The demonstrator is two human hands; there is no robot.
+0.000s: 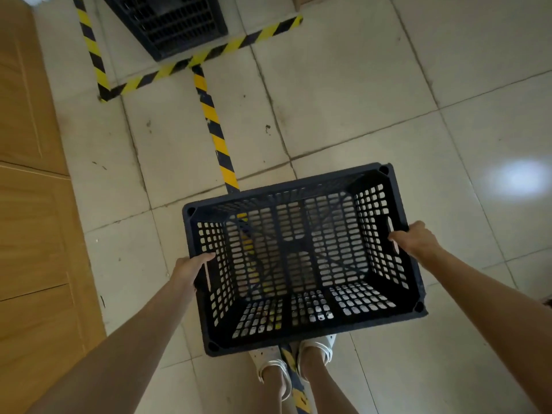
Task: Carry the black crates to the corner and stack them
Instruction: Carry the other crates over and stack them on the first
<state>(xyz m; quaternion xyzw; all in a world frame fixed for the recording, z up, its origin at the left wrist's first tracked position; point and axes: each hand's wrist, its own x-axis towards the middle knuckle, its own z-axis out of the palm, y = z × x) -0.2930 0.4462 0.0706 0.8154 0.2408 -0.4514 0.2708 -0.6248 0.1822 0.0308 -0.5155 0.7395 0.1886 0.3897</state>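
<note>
I look down at a black crate [301,258], empty, carried level above the floor with both hands clamped on its short ends: left hand [191,268] curled over the left rim, right hand [416,239] gripping by the handle slot. A second black crate [173,22] sits ahead inside the taped corner. I judge I should keep the load level, walk along the striped tape [213,127], then line up the corners before lowering. Pale floor tiles [358,85] underfoot; wooden panelling [27,204] to the left.
</note>
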